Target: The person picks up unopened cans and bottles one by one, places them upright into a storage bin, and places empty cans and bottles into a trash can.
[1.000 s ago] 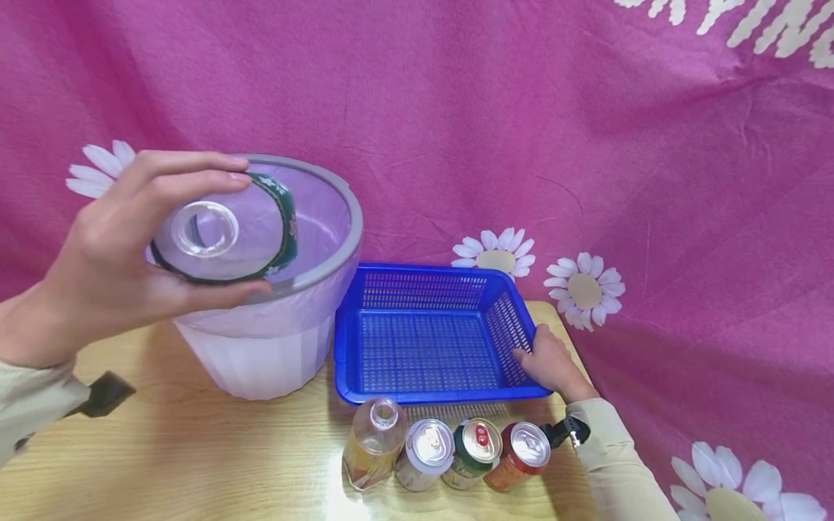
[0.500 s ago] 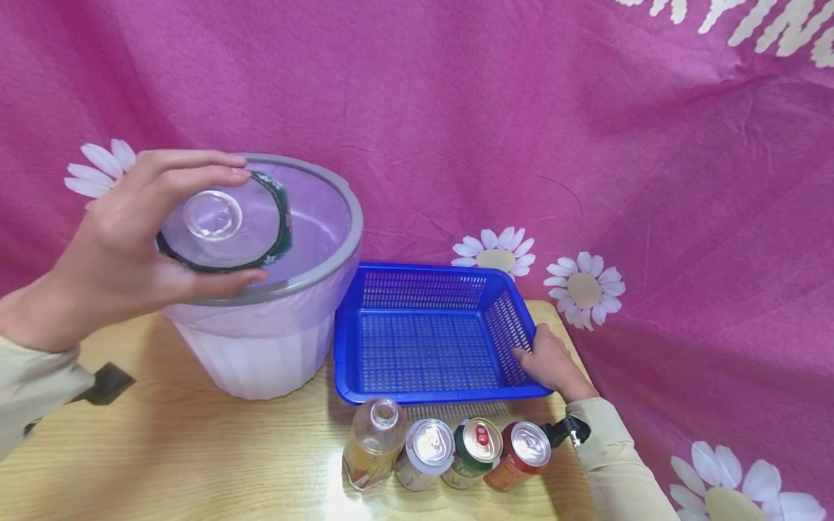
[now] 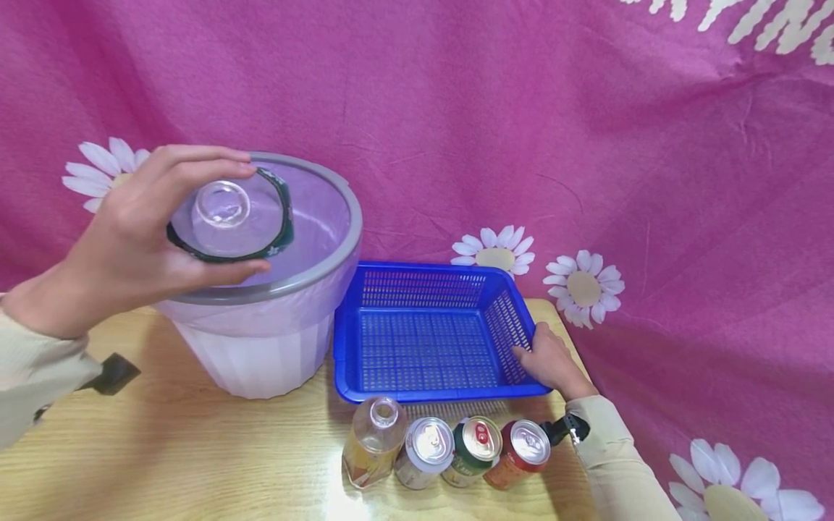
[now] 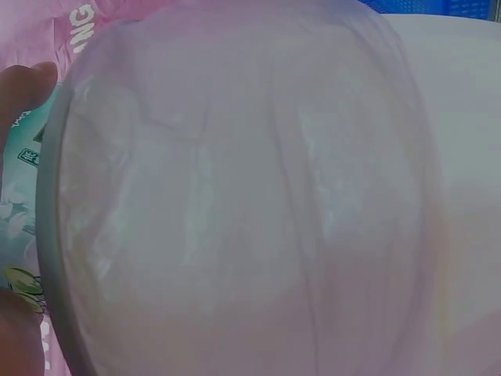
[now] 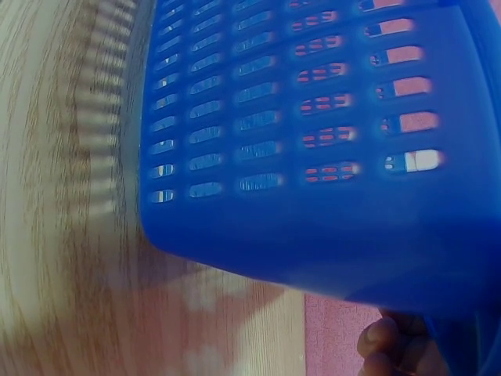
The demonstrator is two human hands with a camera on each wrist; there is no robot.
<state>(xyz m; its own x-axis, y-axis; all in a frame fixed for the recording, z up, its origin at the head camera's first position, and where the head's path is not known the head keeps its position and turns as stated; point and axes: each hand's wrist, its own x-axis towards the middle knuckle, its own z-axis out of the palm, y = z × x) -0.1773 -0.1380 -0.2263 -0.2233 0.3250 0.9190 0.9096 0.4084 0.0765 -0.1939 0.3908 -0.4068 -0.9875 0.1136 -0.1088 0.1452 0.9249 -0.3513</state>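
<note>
My left hand (image 3: pixel 146 224) grips a clear plastic bottle (image 3: pixel 228 239) with a dark green label band, its uncapped mouth facing the head camera. The bottle is over the opening of a white bin (image 3: pixel 260 362) lined with a thin lilac bag under a grey rim ring (image 3: pixel 306 278). In the left wrist view the bottle's green label (image 4: pixel 19 180) shows beside the rim, between thumb and fingers. My right hand (image 3: pixel 552 362) holds the right rim of a blue perforated basket (image 3: pixel 443 394), thumb inside; in the right wrist view fingertips (image 5: pixel 383 337) curl under that rim.
In front of the basket stand a clear bottle (image 3: pixel 374 445) with a yellowish label, a white can (image 3: pixel 426 456), a green can (image 3: pixel 474 452) and a red can (image 3: pixel 519 456). Behind the wooden table (image 3: pixel 215 463) hangs a pink cloth (image 3: pixel 417 130) with white flowers.
My left hand and the bottle have shifted slightly up and right, with the bottle's mouth tilting farther away over the bin. The right hand and basket stay in place.
</note>
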